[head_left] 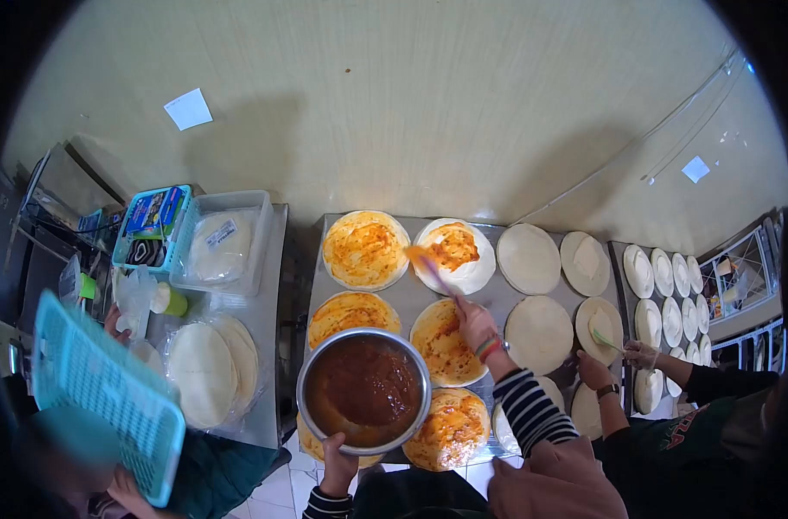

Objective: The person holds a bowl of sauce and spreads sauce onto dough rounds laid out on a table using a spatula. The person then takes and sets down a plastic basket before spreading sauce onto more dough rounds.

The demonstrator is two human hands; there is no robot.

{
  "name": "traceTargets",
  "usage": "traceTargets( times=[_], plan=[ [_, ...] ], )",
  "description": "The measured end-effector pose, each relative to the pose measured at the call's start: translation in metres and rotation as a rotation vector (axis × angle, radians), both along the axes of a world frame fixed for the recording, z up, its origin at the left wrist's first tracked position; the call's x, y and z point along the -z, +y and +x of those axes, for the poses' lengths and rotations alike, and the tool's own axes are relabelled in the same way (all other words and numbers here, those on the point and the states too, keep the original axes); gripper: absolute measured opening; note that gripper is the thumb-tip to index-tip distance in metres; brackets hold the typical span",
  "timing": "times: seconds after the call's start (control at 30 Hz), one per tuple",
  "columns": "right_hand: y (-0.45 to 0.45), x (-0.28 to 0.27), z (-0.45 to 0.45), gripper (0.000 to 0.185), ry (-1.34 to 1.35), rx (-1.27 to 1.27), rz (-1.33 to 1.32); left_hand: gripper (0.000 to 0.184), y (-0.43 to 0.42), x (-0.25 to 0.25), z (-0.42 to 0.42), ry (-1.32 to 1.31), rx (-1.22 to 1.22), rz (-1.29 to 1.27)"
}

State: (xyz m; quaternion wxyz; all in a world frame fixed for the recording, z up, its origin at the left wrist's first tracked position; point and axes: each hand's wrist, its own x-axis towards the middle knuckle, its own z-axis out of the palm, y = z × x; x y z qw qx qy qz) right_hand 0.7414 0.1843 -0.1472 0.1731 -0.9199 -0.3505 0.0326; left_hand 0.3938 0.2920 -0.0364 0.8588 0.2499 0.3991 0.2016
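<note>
My left hand (339, 463) grips the near rim of a steel bowl (427, 389) filled with red-brown sauce (359, 385). My right hand (478, 327) is closed around a purple-handled brush (441, 278); its orange-smeared head is blurred, so its exact kind is uncertain. That head is at the left edge of a partly sauced dough round (476, 270) in the back row. Left of it lies a dough round coated with sauce (365, 249). Another sauced round (444, 342) sits under my right wrist, and one more (450, 428) is near the front edge.
Plain dough rounds (529, 259) fill the table's right part. At right, a co-worker's hand (595, 370) touches a round, while a gloved hand (643, 355) holds a green-handled tool (603, 339). At left, another person holds a blue basket (108, 398) by bagged rounds (204, 372).
</note>
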Motion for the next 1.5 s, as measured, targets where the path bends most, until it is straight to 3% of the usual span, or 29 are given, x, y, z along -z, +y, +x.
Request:
traceTargets(
  times=[0.03,0.07,0.1,0.17,0.3,0.4,0.47,0.5,0.57,0.63,0.7,0.73,0.87,0.97,1.1,1.27,1.37,1.5],
  plan=[
    [-0.001,-0.009,-0.010,0.032,-0.008,-0.082,0.162,0.051,0.001,-0.004,-0.002,0.053,0.083,0.122],
    [0.002,-0.030,-0.008,0.032,0.089,-0.060,0.100,0.049,0.003,-0.008,-0.004,0.108,0.165,0.248],
    [0.006,-0.032,0.006,0.032,0.092,-0.062,0.101,0.049,0.005,-0.012,-0.006,0.111,0.164,0.249],
    [0.010,-0.039,0.035,0.031,0.141,0.236,0.106,0.047,0.008,-0.017,-0.006,0.028,0.096,0.097],
    [0.019,-0.040,0.028,0.031,0.069,0.159,-0.113,0.049,0.005,-0.014,-0.005,-0.008,-0.037,-0.034],
    [0.005,-0.037,-0.003,0.032,0.093,-0.031,-0.053,0.054,0.006,-0.018,-0.002,0.065,0.034,0.086],
    [-0.011,-0.031,0.004,0.031,-0.061,-0.107,0.156,0.059,0.006,-0.021,-0.002,0.027,0.022,0.033],
    [-0.014,-0.032,0.014,0.031,-0.059,-0.105,0.154,0.059,0.007,-0.018,-0.005,0.029,0.024,0.031],
    [-0.010,-0.036,0.045,0.031,0.019,0.230,0.094,0.060,0.008,-0.013,-0.008,0.004,0.056,-0.026],
    [-0.004,-0.029,0.045,0.032,-0.015,0.220,0.040,0.061,0.005,-0.016,-0.004,0.006,0.035,-0.028],
    [-0.001,-0.027,0.017,0.033,-0.034,-0.059,-0.209,0.062,0.005,-0.020,-0.003,0.017,0.019,-0.031],
    [-0.007,-0.035,-0.006,0.034,0.033,-0.080,-0.044,0.062,0.005,-0.020,-0.002,-0.003,0.019,-0.027],
    [-0.017,-0.055,-0.010,0.033,0.061,-0.020,0.112,0.063,0.007,-0.020,-0.004,0.069,0.110,0.045],
    [-0.001,-0.051,0.031,0.033,0.042,0.135,0.007,0.064,0.007,-0.018,-0.003,-0.001,0.051,-0.068],
    [-0.023,-0.043,-0.006,0.032,0.107,0.059,-0.147,0.058,0.004,-0.024,-0.001,-0.021,-0.011,0.004],
    [-0.081,-0.073,-0.036,0.027,0.084,0.163,-0.063,0.052,0.009,-0.015,-0.008,0.018,0.074,0.081],
    [-0.061,-0.058,0.005,0.025,0.036,0.247,0.157,0.049,0.007,-0.010,-0.005,0.013,0.073,0.087],
    [-0.035,-0.018,0.028,0.027,0.020,0.228,0.079,0.055,0.000,-0.024,0.013,-0.060,-0.041,0.016]
  ],
)
